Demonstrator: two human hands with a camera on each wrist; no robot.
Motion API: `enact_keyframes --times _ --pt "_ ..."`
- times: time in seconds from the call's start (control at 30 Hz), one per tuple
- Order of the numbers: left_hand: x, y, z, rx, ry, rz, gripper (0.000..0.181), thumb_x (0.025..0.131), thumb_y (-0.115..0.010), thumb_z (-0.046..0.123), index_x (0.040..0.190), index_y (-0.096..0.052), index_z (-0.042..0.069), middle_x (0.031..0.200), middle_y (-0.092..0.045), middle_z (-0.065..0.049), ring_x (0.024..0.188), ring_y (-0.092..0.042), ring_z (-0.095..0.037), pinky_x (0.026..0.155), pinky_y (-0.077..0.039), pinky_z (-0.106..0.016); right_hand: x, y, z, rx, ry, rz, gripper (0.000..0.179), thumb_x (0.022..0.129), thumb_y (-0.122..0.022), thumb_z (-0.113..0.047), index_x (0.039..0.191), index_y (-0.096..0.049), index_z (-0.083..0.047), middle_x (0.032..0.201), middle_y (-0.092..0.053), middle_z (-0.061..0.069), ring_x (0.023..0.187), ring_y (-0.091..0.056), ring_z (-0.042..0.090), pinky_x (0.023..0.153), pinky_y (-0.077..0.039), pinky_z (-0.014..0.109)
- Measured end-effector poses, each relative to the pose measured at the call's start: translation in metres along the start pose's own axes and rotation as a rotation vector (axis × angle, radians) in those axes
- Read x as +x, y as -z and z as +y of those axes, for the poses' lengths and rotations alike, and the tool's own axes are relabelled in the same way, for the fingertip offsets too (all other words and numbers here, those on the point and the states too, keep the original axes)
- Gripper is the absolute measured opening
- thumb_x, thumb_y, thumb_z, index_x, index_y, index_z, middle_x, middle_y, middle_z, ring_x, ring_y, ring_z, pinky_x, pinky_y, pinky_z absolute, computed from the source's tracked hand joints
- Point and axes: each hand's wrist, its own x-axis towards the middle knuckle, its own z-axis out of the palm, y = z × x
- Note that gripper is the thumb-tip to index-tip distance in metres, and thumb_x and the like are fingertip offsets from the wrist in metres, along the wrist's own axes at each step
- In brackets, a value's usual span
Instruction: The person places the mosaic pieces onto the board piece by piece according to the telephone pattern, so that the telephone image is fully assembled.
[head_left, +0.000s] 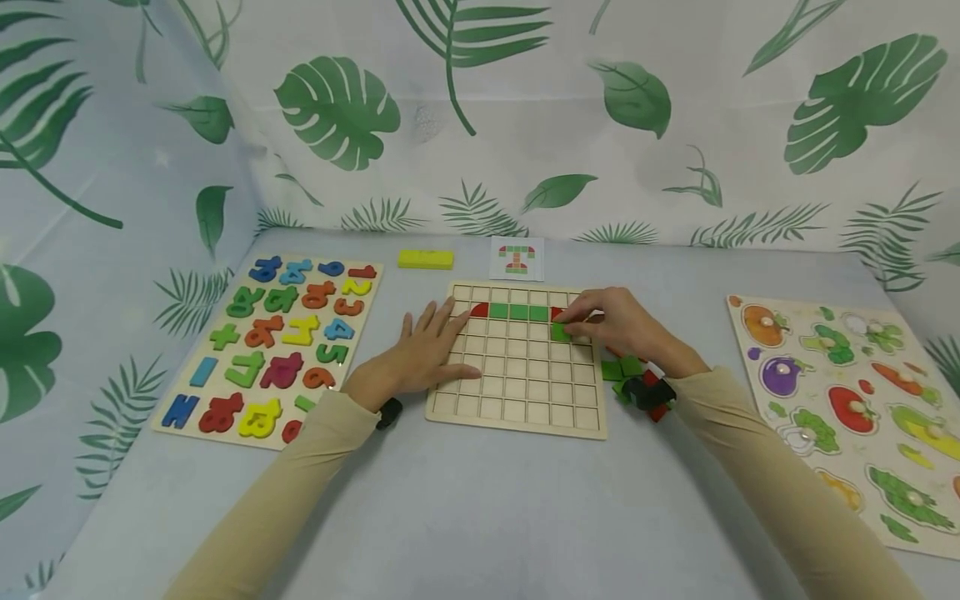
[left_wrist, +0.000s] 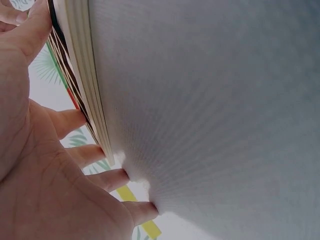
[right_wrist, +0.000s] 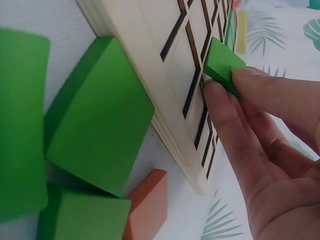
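A wooden grid board (head_left: 517, 421) lies in the middle of the table. My left hand (head_left: 416, 354) rests on its left edge, fingers spread, with fingertips reaching past the rim in the left wrist view. Between thumb and fingers, my right hand (head_left: 618, 325) pinches a green square block (right_wrist: 222, 65) over a cell near the board's upper right. One row of the board holds a red curved block (head_left: 479, 310), several green squares (head_left: 517, 312) and another red block (head_left: 557, 313), partly covered by the right hand.
Loose green blocks (right_wrist: 100, 115) and an orange one (right_wrist: 150, 205) lie beside the board's right edge. Behind stand a pattern card (head_left: 517, 258) and a yellow block (head_left: 426, 259). A letter-and-number puzzle board (head_left: 198, 427) is left, a vegetable puzzle board (head_left: 816, 392) right.
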Motion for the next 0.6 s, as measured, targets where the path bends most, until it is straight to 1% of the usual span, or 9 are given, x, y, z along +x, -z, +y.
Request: enact_keyframes --times 0.17,0.27,0.43,0.6 --pt "0.0 0.0 0.001 -0.004 -0.005 0.008 0.094 0.104 -0.06 0.053 0.169 -0.012 0.006 0.174 0.006 -0.021 0.159 0.008 -0.046 0.121 0.005 -0.07 0.002 -0.002 -0.003 -0.061 0.004 0.006 0.018 0.092 -0.077 0.005 0.109 -0.081 0.002 0.103 -0.075 0.012 0.1 -0.069 0.028 0.086 -0.06 0.039" --pt "0.0 0.0 0.001 -0.005 -0.008 0.007 0.094 0.104 -0.06 0.053 0.169 -0.011 0.005 0.174 0.006 -0.022 0.158 0.009 -0.046 0.121 0.005 -0.07 0.004 -0.004 -0.006 -0.101 0.004 0.008 0.017 0.091 -0.077 0.005 0.108 -0.081 0.003 0.101 -0.075 0.012 0.096 -0.068 0.028 0.083 -0.059 0.04" --pt "-0.001 0.0 0.0 -0.003 -0.005 0.003 0.095 0.104 -0.059 0.054 0.169 -0.01 0.006 0.174 0.007 -0.021 0.158 0.009 -0.046 0.121 0.005 -0.07 0.005 -0.005 -0.01 -0.153 0.007 0.006 0.016 0.091 -0.077 0.005 0.106 -0.081 0.004 0.099 -0.076 0.013 0.093 -0.069 0.028 0.083 -0.059 0.043" --pt "-0.001 0.001 0.001 -0.002 -0.001 -0.003 0.095 0.104 -0.058 0.055 0.169 -0.009 0.007 0.174 0.008 -0.02 0.158 0.01 -0.045 0.121 0.006 -0.069 0.007 -0.006 -0.011 -0.182 0.015 0.006 0.015 0.091 -0.078 0.004 0.105 -0.081 0.005 0.097 -0.075 0.012 0.09 -0.068 0.027 0.081 -0.058 0.044"
